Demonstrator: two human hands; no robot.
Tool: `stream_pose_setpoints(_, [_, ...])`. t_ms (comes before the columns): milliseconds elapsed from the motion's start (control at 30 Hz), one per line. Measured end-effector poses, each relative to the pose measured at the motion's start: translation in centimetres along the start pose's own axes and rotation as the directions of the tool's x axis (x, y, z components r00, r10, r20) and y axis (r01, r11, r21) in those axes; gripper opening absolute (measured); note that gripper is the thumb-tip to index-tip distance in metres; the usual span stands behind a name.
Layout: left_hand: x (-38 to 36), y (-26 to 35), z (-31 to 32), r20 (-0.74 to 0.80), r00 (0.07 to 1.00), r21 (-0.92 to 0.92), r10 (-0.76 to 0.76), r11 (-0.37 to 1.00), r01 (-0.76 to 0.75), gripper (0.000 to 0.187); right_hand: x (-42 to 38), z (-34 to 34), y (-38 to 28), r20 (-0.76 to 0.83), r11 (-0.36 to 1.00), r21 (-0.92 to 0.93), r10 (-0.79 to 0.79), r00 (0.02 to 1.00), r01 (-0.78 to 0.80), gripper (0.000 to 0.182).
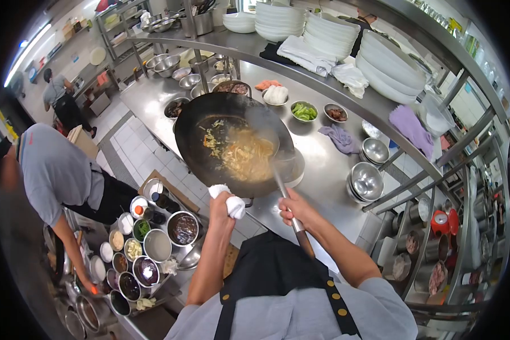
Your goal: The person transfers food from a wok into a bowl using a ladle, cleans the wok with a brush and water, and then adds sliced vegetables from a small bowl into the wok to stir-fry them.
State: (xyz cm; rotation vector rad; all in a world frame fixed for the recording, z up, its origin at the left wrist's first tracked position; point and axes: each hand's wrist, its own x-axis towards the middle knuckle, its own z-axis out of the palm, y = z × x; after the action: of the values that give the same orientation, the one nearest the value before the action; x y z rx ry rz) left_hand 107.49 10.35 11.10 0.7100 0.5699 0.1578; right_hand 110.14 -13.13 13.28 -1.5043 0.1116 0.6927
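Observation:
My left hand [221, 212] is closed around a folded white cloth [236, 207] at the near rim of a large black wok [195, 124]. A small loop handle shows beside the cloth; how far the cloth wraps the rim is hidden. Closed on the long metal shaft of a ladle [281, 187] is my right hand [298, 209]. Its wooden end points back toward my apron, and its head is in the wok, blurred by steam. Brothy yellowish food [243, 156] with pale pieces lies in the wok. A white dish [298, 167] partly shows beneath the wok's right edge.
Bowls of greens [304, 111] and dark pieces [335, 113] stand on the steel table [328, 170], near a purple cloth [339, 138] and stacked metal bowls [366, 181]. An overhead shelf holds white plates [391, 65]. At left, a co-worker [68, 170] reaches over seasoning containers [183, 228].

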Motion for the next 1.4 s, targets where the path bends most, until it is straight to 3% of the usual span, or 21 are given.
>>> stream_pose_setpoints(33, [0.2,-0.2,0.2,0.014,0.999,0.006,0.029,1.000,-0.029,0.010,0.6,-0.5,0.2,0.235,0.922,0.364,0.042,0.971,-0.128,0.034])
stream_pose_setpoints(67, [0.2,-0.2,0.4,0.028,0.998,0.012,0.058,0.998,-0.059,0.010,0.8,-0.9,-0.2,0.456,0.706,0.634,-0.013,0.890,-0.315,0.026])
stream_pose_setpoints(100, [0.3,-0.1,0.3,0.031,0.998,0.019,0.059,0.998,-0.059,0.010,0.5,-1.7,-0.7,0.516,0.601,0.693,-0.029,0.856,-0.398,0.023])
stream_pose_setpoints(200, [0.0,0.6,-0.3,0.020,0.999,0.008,0.043,0.999,-0.043,0.010,0.1,-2.9,-1.0,0.604,0.463,0.727,-0.078,0.793,-0.508,0.023])
stream_pose_setpoints(267, [-0.4,1.1,-0.9,0.041,0.999,0.018,0.024,1.000,-0.025,0.009,-0.9,-3.5,-1.0,0.592,0.483,0.731,-0.096,0.800,-0.482,0.023])
stream_pose_setpoints(333, [-0.4,1.2,-1.4,0.045,0.997,0.017,0.059,0.998,-0.060,0.009,-2.2,-4.5,-1.9,0.514,0.641,0.692,-0.117,0.850,-0.331,0.021])
stream_pose_setpoints(400, [-0.5,1.5,-2.2,0.059,0.995,0.037,0.083,0.996,-0.085,0.018,-3.4,-5.7,-2.3,0.472,0.647,0.699,-0.096,0.876,-0.306,0.025])
stream_pose_setpoints(467, [-0.5,1.8,-2.3,0.043,0.988,0.061,0.151,0.986,-0.154,0.023,-4.5,-6.7,-2.3,0.300,0.795,0.590,-0.050,0.953,-0.144,0.037])
stream_pose_setpoints(567, [-1.1,2.5,-1.6,0.020,0.975,0.116,0.223,0.968,-0.224,0.029,-5.5,-7.6,-1.6,0.123,0.877,0.478,-0.017,0.992,-0.044,0.053])
stream_pose_setpoints(700, [-1.4,2.7,-0.6,-0.006,0.952,0.098,0.307,0.947,-0.305,0.029,-5.2,-8.5,0.5,0.108,0.951,0.308,-0.042,0.993,0.007,0.061])
stream_pose_setpoints(800, [-0.4,2.9,-1.7,0.053,0.971,0.086,0.235,0.967,-0.239,0.027,-5.2,-8.4,2.0,-0.033,0.994,0.077,-0.072,0.997,0.075,0.065])
stream_pose_setpoints(833, [0.0,2.7,-2.0,0.054,0.971,0.061,0.235,0.969,-0.238,0.025,-5.2,-8.5,2.3,-0.099,0.991,-0.091,-0.102,0.990,0.094,0.066])
stream_pose_setpoints(867, [0.0,2.7,-1.9,0.021,0.973,0.055,0.229,0.972,-0.229,0.023,-5.1,-8.5,2.6,-0.155,0.961,-0.257,-0.144,0.977,0.101,0.067])
stream_pose_setpoints(900, [0.0,2.6,-2.1,0.034,0.980,0.040,0.197,0.979,-0.199,0.023,-4.9,-8.9,3.2,-0.150,0.961,-0.260,-0.139,0.979,0.097,0.067])
stream_pose_setpoints(967, [-0.1,2.7,-2.3,0.037,0.983,0.016,0.177,0.984,-0.178,0.022,-3.8,-9.6,4.2,-0.189,0.772,-0.623,-0.300,0.935,0.122,0.069])
stream_pose_setpoints(1000, [-0.2,2.6,-2.1,0.022,0.988,0.008,0.156,0.988,-0.156,0.022,-2.8,-9.8,4.6,-0.177,0.767,-0.629,-0.302,0.937,0.128,0.069])
stream_pose_setpoints(1067, [-0.5,2.4,-2.0,0.002,0.990,-0.009,0.141,0.990,-0.141,0.022,-1.4,-9.7,4.2,-0.036,0.527,-0.742,-0.648,0.760,0.414,0.068])
stream_pose_setpoints(1200, [-1.3,2.1,-1.5,-0.002,0.987,0.013,0.161,0.987,-0.161,0.011,2.2,-7.7,0.7,0.053,0.448,-0.803,-0.602,0.796,0.393,0.065])
stream_pose_setpoints(1267, [-1.7,2.0,-1.8,0.026,0.992,0.022,0.119,0.993,-0.120,0.014,5.0,-6.7,0.0,0.135,0.261,-0.869,-0.692,0.709,0.420,0.063])
stream_pose_setpoints(1300, [-1.8,2.0,-1.9,0.040,0.993,0.030,0.109,0.993,-0.111,0.015,5.5,-6.1,-1.1,0.138,0.256,-0.870,-0.694,0.707,0.422,0.063])
stream_pose_setpoints(1400, [-2.2,2.1,-1.9,0.053,0.997,0.023,0.062,0.998,-0.063,0.015,6.1,-5.2,-2.8,0.147,0.221,-0.916,-0.592,0.792,0.336,0.061])
